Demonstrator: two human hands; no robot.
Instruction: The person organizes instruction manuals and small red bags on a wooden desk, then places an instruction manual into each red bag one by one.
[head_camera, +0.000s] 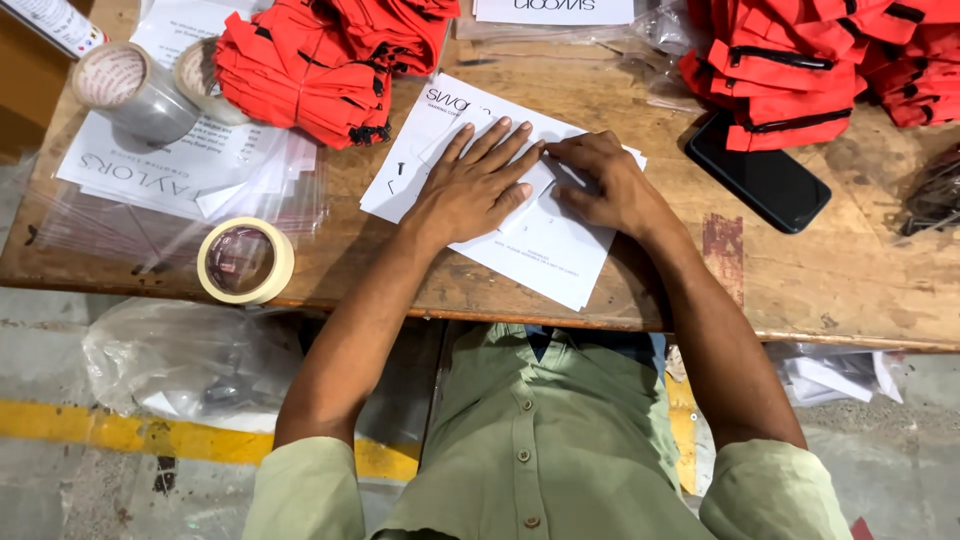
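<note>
Left hand (478, 185) spread flat, fingers splayed, on a white printed sheet (540, 245) at the wooden table's (800, 290) near edge — right hand (605, 180) beside it, fingers curled, pinching the paper's fold.

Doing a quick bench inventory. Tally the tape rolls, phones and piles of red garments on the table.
Tape rolls: 3 (cream, grey, a third behind it)
Phones: 1 (black)
Red garment piles: 2 (top centre, top right)
Total: 6
</note>
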